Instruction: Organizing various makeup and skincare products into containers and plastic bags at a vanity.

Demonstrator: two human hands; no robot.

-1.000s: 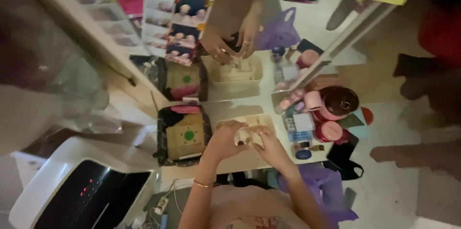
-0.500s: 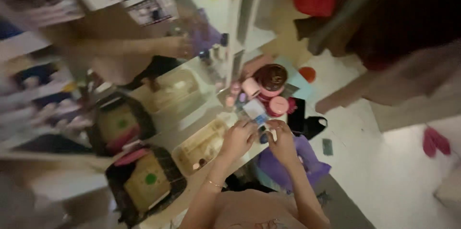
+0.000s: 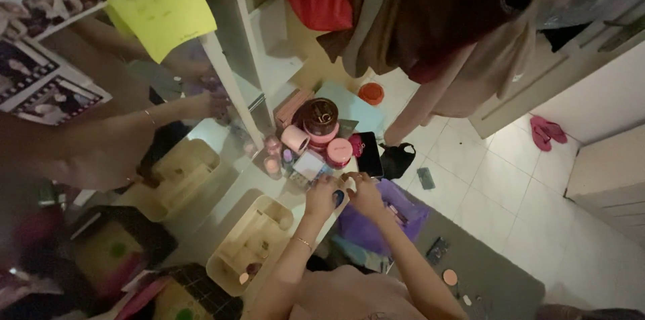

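Blue, small and roundish: the thing (image 3: 338, 197) pinched between both hands at the table edge (image 3: 306, 222), too blurred to identify. Left hand (image 3: 322, 196) curled around it from one side, right hand (image 3: 363, 194) closed on it from the other, fingertips meeting. Just beyond, a cluster of pink jars (image 3: 338, 151) and a dark round tin (image 3: 320, 117) against the mirror (image 3: 195, 159). To the left, a cream organiser tray (image 3: 252, 243). Below the hands, a purple bag (image 3: 383, 216) on the floor. Overhead, hanging clothes (image 3: 430, 18) and a yellow paper note (image 3: 159, 1).
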